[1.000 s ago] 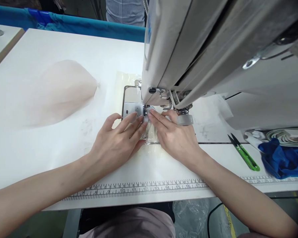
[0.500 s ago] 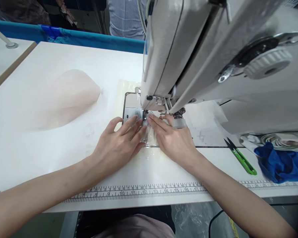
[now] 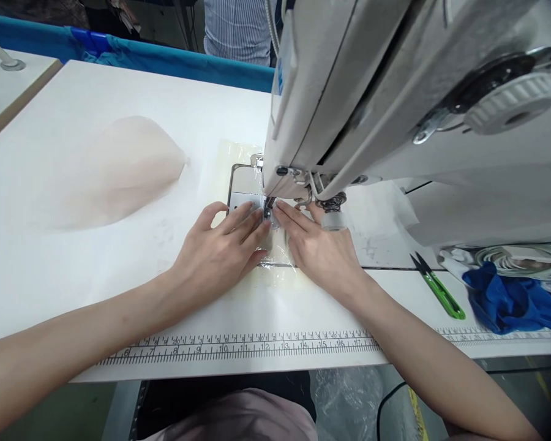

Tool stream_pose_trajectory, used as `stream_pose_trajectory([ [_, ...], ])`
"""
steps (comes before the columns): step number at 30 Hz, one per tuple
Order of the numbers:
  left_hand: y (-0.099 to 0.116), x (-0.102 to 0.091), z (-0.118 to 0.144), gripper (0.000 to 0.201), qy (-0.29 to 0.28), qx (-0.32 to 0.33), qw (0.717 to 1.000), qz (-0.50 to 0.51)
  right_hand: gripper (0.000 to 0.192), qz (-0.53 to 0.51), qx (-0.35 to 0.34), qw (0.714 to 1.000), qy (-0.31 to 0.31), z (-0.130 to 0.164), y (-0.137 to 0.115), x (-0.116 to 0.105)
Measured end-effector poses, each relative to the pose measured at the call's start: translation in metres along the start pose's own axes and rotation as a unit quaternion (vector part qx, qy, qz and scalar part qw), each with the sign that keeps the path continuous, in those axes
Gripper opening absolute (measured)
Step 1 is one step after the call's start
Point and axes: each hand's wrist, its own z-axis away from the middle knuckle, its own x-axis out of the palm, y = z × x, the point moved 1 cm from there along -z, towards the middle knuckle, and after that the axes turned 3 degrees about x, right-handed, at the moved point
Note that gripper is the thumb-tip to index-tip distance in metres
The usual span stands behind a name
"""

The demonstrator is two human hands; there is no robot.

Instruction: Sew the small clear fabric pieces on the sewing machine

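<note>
My left hand (image 3: 218, 251) lies palm down with its fingers spread, the fingertips on the metal needle plate (image 3: 243, 201) just left of the presser foot (image 3: 268, 209). From the other side, my right hand (image 3: 326, 254) reaches in with fingers stretched out flat, their tips close to the foot. The head of the white sewing machine (image 3: 330, 98) looms above and covers part of the right fingers. Shiny clear film (image 3: 275, 254) shows on the bed between my hands. Whether any thin material lies under the fingertips, I cannot make out.
A sheer beige fabric piece (image 3: 128, 171) lies on the white table (image 3: 183, 110) at left. Green thread snips (image 3: 441, 291) and a blue cloth (image 3: 509, 300) sit at right. A printed ruler (image 3: 239, 347) follows the front edge. Beyond the blue cloth barrier (image 3: 179, 60) is a person in stripes (image 3: 239, 30).
The view has shifted slightly, so the table edge and ruler sit a little higher. Both hands keep nearly the same place beside the presser foot.
</note>
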Motion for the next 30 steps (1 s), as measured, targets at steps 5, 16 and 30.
stream_pose_trajectory([
  [5, 0.002, -0.004, 0.001, 0.030, -0.002, 0.017, 1.000, -0.023, 0.035, -0.029, -0.004, 0.999, 0.014, 0.003, 0.003, -0.018],
  [16, -0.017, -0.008, -0.008, 0.044, -0.106, 0.057, 0.981, 0.153, 0.012, -0.307, 0.082, 0.931, -0.180, 0.009, 0.003, -0.049],
  [30, -0.027, -0.007, -0.032, 0.031, -0.095, -0.120, 0.931, 0.330, 0.031, -0.233, 0.128, 0.964, 0.005, 0.001, 0.005, -0.025],
])
